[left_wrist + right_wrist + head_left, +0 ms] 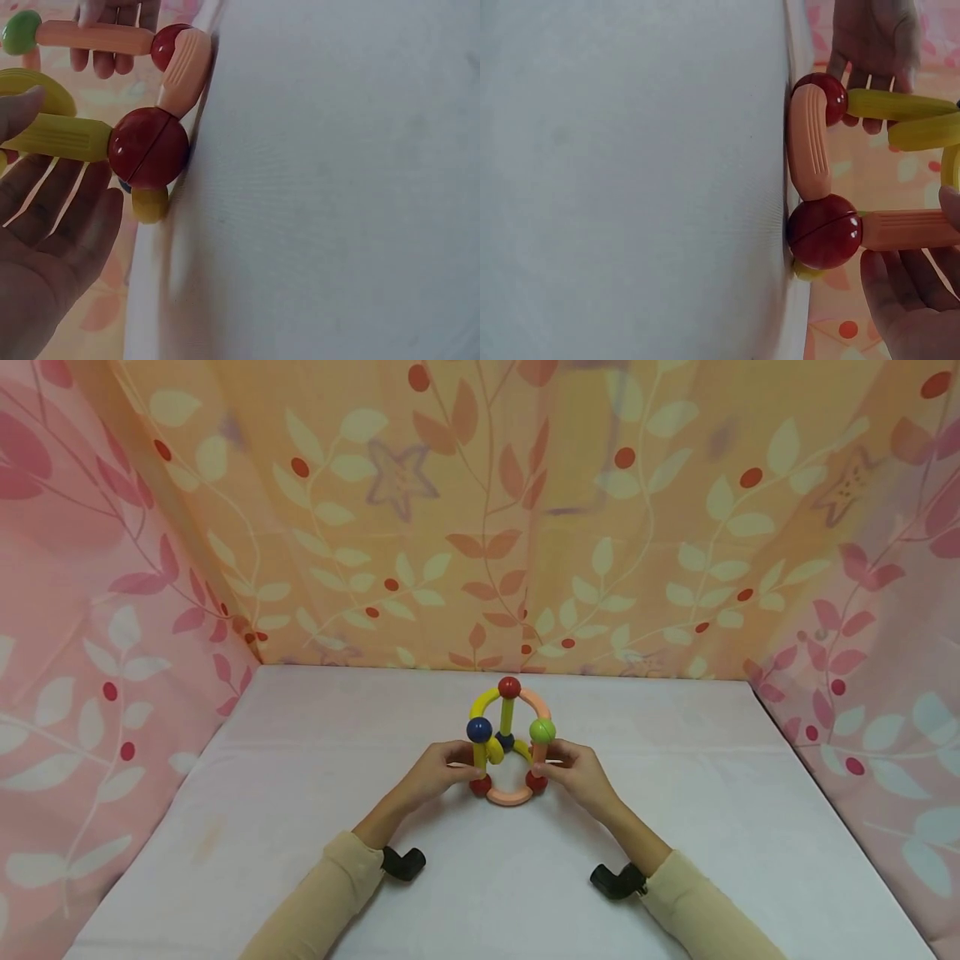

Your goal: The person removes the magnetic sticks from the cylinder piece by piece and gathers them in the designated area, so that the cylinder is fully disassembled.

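Observation:
A toy frame of coloured sticks and balls [509, 742] stands on the white table [300, 827], near the middle. It has a red ball [509, 687] on top, a blue ball [479, 729] on the left and a green ball [542, 729] on the right. My left hand [461, 767] pinches the yellow upright stick [60, 136] just above a red base ball [148, 146]. My right hand [546, 767] pinches the orange upright stick [907, 229] above the other red base ball [823, 231]. A curved orange stick [808, 142] joins the two base balls.
Leaf-patterned cloth walls [480, 510] close in the table at the back and on both sides. Black wrist cameras [405, 862] sit on both beige sleeves. White tabletop lies all around the toy.

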### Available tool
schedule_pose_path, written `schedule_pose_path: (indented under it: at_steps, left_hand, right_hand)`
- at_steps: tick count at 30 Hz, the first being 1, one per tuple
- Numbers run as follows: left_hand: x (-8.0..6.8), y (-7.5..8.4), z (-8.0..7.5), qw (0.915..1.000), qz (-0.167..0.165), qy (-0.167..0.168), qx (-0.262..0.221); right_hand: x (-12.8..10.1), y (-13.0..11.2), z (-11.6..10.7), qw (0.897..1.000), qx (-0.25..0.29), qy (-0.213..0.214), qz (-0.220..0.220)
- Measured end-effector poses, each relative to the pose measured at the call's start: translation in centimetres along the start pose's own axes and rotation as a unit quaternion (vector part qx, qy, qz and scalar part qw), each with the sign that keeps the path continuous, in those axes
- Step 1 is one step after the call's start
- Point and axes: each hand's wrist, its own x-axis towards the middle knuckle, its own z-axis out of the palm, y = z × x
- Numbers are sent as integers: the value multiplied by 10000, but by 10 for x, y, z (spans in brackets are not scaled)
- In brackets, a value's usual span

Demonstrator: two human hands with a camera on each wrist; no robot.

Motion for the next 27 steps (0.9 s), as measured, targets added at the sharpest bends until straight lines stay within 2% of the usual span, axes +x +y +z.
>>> schedule_pose_path:
  at_steps: [9, 15, 27]
  left_hand:
    - [1, 1, 0, 10000, -38, -1, 65]
    - [2, 0, 4, 9999, 109, -26, 73]
    - [-4, 7, 27, 9987, 473, -186, 87]
  right_hand:
    - [0, -3, 1, 10000, -55, 52, -64]
    - [0, -2, -1, 9998, -188, 50, -57]
    - [6, 2, -17, 9999, -65, 12, 131]
